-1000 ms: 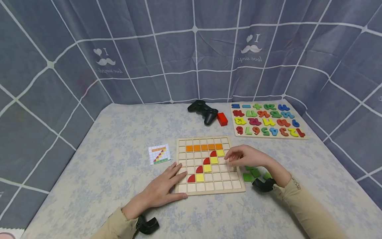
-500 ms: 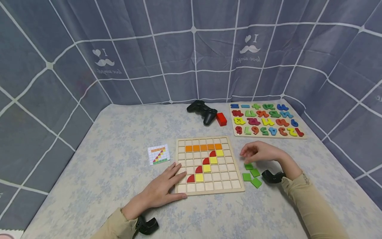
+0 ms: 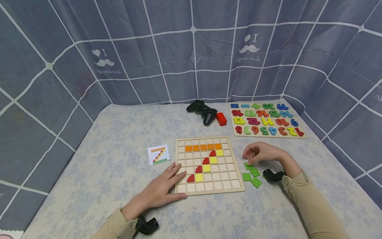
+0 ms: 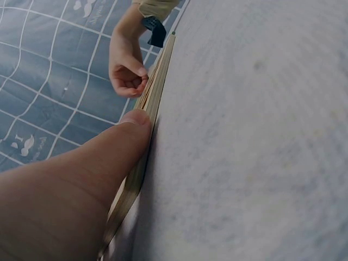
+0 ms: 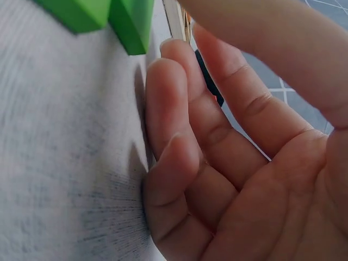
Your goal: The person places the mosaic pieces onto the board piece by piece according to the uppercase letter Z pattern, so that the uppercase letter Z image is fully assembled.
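Note:
A wooden grid board [image 3: 218,192] lies on the table with a row of orange squares [image 3: 203,147] and a slanted line of yellow squares [image 3: 199,178] and red quarter-circle pieces [image 3: 190,179]. My left hand [image 3: 162,187] rests on its left side, fingers spread and straight; in the left wrist view the thumb [image 4: 133,130] lies along the board's edge. To the right of the board, my right hand [image 3: 264,152] is over loose green square tiles [image 3: 256,182]. Its thumb is at the topmost green tile [image 3: 247,165]; the fingers are loosely bent and nothing shows gripped between them.
Left of the board lies a pattern card [image 3: 159,154]. Behind it are a black game controller [image 3: 203,111] and a red block [image 3: 221,119]. A number puzzle board [image 3: 270,136] stands at the back right. A blue grid curtain [image 3: 170,49] surrounds the table.
My right hand has moved from above the board's right part to the right, then lowered to the green tiles. My left hand has stayed in place.

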`<act>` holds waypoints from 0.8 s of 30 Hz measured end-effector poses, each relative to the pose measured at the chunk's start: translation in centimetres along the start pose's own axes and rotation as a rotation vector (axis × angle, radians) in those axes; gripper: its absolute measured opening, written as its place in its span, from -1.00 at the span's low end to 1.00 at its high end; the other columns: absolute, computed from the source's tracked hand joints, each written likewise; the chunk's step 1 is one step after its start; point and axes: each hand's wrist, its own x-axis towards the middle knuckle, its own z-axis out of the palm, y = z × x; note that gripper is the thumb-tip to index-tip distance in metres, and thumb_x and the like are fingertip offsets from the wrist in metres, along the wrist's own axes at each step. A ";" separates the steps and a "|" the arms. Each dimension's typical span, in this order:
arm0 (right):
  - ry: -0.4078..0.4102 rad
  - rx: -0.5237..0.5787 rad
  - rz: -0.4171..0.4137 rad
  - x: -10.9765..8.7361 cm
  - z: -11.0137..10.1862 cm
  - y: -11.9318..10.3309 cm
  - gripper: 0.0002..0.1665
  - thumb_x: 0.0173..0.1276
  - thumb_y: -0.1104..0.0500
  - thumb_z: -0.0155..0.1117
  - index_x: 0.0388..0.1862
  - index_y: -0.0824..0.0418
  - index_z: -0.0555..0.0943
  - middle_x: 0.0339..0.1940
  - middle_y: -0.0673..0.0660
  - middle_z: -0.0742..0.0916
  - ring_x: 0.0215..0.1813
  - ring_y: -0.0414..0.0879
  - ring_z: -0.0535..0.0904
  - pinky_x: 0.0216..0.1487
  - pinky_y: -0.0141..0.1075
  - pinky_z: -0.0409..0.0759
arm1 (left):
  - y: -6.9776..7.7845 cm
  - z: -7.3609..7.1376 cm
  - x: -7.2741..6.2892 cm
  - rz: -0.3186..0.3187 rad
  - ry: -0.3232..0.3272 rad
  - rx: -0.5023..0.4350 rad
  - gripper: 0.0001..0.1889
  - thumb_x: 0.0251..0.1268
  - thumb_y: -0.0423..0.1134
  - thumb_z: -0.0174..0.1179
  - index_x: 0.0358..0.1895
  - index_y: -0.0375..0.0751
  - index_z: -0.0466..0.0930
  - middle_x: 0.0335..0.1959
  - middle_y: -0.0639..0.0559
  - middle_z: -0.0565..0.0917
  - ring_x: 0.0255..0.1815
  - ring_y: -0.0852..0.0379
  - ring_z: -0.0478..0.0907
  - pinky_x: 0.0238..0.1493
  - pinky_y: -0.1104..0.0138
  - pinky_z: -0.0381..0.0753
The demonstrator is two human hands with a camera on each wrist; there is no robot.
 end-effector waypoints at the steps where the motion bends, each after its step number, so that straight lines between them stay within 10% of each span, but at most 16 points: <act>1: -0.001 -0.003 0.000 0.0 0.0 0.1 -0.69 0.14 0.26 0.41 -0.16 0.37 0.59 -0.38 0.16 0.65 -0.39 -0.13 0.52 -0.32 -0.37 0.54 | 0.0 0.0 0.0 0.000 0.001 0.001 -0.20 0.19 0.35 0.04 0.42 -0.01 0.25 0.49 -0.04 0.04 0.50 0.07 -0.18 0.38 0.04 0.14; 24: -0.005 -0.092 0.012 -0.2 0.6 -0.9 -0.67 0.04 0.27 0.48 -0.20 0.33 0.63 -0.40 0.06 0.62 -0.37 -0.14 0.46 -0.37 -0.39 0.47 | 0.1 -0.1 0.0 0.002 -0.004 -0.003 -0.20 0.20 0.34 0.05 0.42 -0.02 0.24 0.49 -0.05 0.03 0.50 0.04 -0.18 0.39 0.05 0.12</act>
